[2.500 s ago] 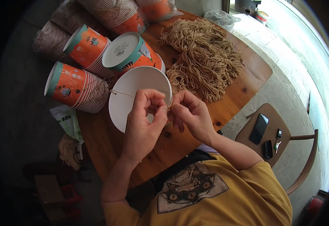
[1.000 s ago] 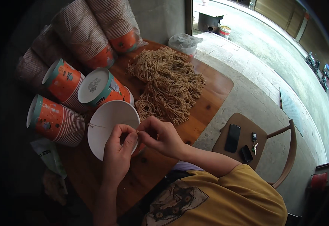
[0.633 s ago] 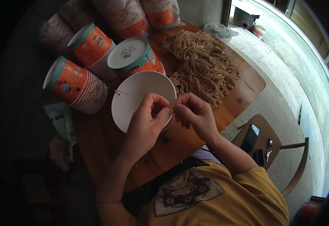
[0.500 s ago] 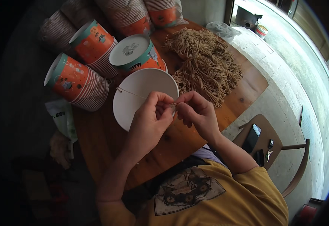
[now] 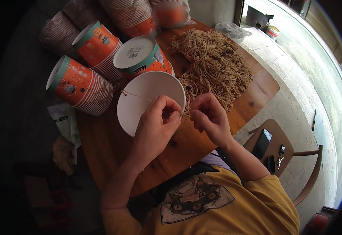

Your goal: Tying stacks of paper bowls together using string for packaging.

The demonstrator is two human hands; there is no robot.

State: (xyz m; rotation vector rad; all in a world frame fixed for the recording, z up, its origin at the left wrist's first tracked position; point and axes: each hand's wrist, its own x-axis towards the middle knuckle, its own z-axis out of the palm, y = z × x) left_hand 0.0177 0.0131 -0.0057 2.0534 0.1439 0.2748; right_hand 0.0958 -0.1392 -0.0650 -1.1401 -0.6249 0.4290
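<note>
A white paper bucket (image 5: 134, 113) sits at the middle of the table with its open mouth facing up. Through a hole at its left rim passes a thin tan cord (image 5: 137, 96), which stretches across the mouth toward my hands. My left hand (image 5: 155, 123) is closed at the right rim, pinching the cord there and covering that part of the rim. Just to its right, my right hand (image 5: 212, 119) pinches the cord's end between thumb and forefinger. A short bit of cord shows between the two hands. Whether it is knotted is too small to tell.
Beyond my right hand lies a heap of tan cords (image 5: 214, 66). Stacked orange buckets (image 5: 87, 84) and an upturned bucket (image 5: 135, 53) stand at the left and back. A wooden chair (image 5: 284, 156) to the right bears a phone (image 5: 261, 144) and keys (image 5: 280, 161).
My right hand has pulled a little to the right, away from my left hand, with the cord's end in its fingers. My left hand and the bucket have hardly moved.
</note>
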